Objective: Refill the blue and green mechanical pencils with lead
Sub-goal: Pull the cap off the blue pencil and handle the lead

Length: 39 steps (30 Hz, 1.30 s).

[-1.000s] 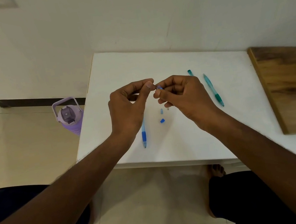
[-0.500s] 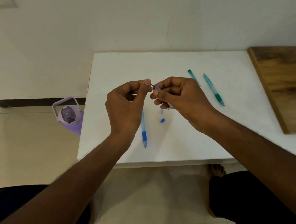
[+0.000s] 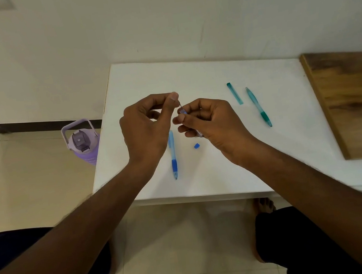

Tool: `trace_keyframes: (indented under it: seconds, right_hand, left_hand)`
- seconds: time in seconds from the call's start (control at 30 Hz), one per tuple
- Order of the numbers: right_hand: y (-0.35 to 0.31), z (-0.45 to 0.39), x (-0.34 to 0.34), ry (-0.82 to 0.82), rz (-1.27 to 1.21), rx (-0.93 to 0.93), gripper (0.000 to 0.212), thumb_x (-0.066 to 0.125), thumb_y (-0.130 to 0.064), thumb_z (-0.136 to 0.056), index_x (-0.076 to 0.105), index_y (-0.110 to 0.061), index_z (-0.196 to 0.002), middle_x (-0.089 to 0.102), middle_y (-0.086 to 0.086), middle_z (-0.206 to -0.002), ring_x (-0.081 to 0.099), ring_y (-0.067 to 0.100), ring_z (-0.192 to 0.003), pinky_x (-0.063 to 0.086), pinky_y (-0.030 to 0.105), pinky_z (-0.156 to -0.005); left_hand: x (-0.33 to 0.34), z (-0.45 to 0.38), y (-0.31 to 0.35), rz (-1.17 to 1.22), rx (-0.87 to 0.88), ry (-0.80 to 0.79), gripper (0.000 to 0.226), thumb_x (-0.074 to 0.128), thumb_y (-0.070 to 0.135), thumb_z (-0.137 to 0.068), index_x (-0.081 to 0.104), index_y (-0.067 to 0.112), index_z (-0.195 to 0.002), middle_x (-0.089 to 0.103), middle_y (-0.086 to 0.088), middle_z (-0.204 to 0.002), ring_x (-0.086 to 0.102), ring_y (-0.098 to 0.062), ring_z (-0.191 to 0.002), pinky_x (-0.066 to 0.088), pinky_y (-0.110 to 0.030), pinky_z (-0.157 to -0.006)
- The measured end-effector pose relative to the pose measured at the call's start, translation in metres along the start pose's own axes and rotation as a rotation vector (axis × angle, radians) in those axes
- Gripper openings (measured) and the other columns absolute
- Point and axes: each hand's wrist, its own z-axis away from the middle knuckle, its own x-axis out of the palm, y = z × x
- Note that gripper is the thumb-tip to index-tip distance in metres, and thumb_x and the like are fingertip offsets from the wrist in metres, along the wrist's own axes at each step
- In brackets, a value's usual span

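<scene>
Above the white table [image 3: 202,79], my left hand [image 3: 148,127] pinches a thin dark lead [image 3: 180,104] between thumb and forefinger. Its lower end meets the mouth of a small clear lead case [image 3: 184,112] that my right hand [image 3: 210,123] grips, mostly hidden by the fingers. The blue mechanical pencil [image 3: 173,159] lies on the table below my left hand, tip toward me. A small blue cap [image 3: 197,146] lies beside it. At the right lie the green mechanical pencil [image 3: 259,107] and a teal lead tube [image 3: 234,93].
A wooden board [image 3: 358,101] covers the table's right end. A purple water bottle [image 3: 82,143] stands on the tiled floor left of the table. A white wall rises behind. My knees and feet are below the near table edge.
My left hand has lifted slightly, drawing the lead out of the case. My right hand has drifted a little down and left, uncovering the teal tube behind it.
</scene>
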Motion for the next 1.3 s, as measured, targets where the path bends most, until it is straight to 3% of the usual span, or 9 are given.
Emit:
trace_keyframes:
  seconds: [0.17, 0.33, 0.57, 0.83, 1.1, 1.3]
  right_hand:
    - [0.0005, 0.0005, 0.0006, 0.002, 0.002, 0.003, 0.023, 0.075, -0.025, -0.095, 0.074, -0.012, -0.114, 0.083, -0.001, -0.1, 0.081, 0.014, -0.088, 0.065, 0.03, -0.083]
    - [0.001, 0.0001, 0.0009, 0.013, 0.013, 0.011, 0.02, 0.074, -0.027, -0.096, 0.075, -0.016, -0.113, 0.082, -0.002, -0.101, 0.08, 0.012, -0.09, 0.065, 0.029, -0.084]
    - [0.0009, -0.0005, 0.0004, 0.015, 0.02, 0.012, 0.014, 0.072, -0.028, -0.097, 0.074, -0.023, -0.11, 0.082, -0.005, -0.101, 0.08, 0.01, -0.091, 0.064, 0.027, -0.084]
    - [-0.0003, -0.0019, -0.0015, 0.029, 0.012, 0.009, 0.014, 0.072, -0.027, -0.097, 0.075, -0.022, -0.11, 0.082, -0.006, -0.1, 0.08, 0.01, -0.09, 0.064, 0.027, -0.083]
    - [-0.0012, -0.0005, -0.0006, 0.03, 0.017, 0.008, 0.022, 0.071, -0.026, -0.098, 0.075, -0.015, -0.116, 0.082, -0.001, -0.104, 0.08, 0.012, -0.091, 0.065, 0.032, -0.088]
    - [-0.0023, 0.0005, -0.0008, 0.022, 0.007, 0.008, 0.024, 0.071, -0.027, -0.098, 0.075, -0.014, -0.119, 0.082, -0.001, -0.104, 0.08, 0.012, -0.092, 0.064, 0.033, -0.089]
  left_hand:
    - [-0.0006, -0.0013, 0.0012, 0.0, -0.019, -0.005, 0.022, 0.072, 0.047, -0.097, 0.082, 0.028, -0.099, 0.077, 0.022, -0.087, 0.07, 0.001, -0.085, 0.049, -0.006, -0.076]
    - [-0.0019, -0.0041, 0.002, 0.039, -0.048, 0.012, 0.026, 0.074, 0.047, -0.096, 0.081, 0.024, -0.105, 0.079, 0.015, -0.095, 0.072, -0.004, -0.089, 0.053, -0.011, -0.078]
    - [-0.0035, -0.0047, 0.0032, 0.102, -0.054, -0.034, 0.023, 0.075, 0.041, -0.097, 0.081, 0.021, -0.107, 0.08, 0.01, -0.096, 0.075, -0.011, -0.09, 0.064, -0.044, -0.083]
    - [-0.0042, -0.006, 0.0037, 0.044, -0.023, -0.066, 0.018, 0.072, 0.043, -0.098, 0.08, 0.033, -0.111, 0.079, 0.021, -0.098, 0.075, -0.002, -0.095, 0.064, -0.034, -0.087]
    - [-0.0048, -0.006, 0.0039, 0.092, -0.066, -0.11, 0.022, 0.072, 0.041, -0.099, 0.083, 0.027, -0.111, 0.082, 0.015, -0.099, 0.076, -0.006, -0.097, 0.064, -0.044, -0.089]
    - [-0.0053, -0.0061, 0.0029, 0.132, -0.123, -0.094, 0.022, 0.08, 0.04, -0.092, 0.083, 0.027, -0.109, 0.082, 0.014, -0.098, 0.077, -0.005, -0.094, 0.065, -0.04, -0.09]
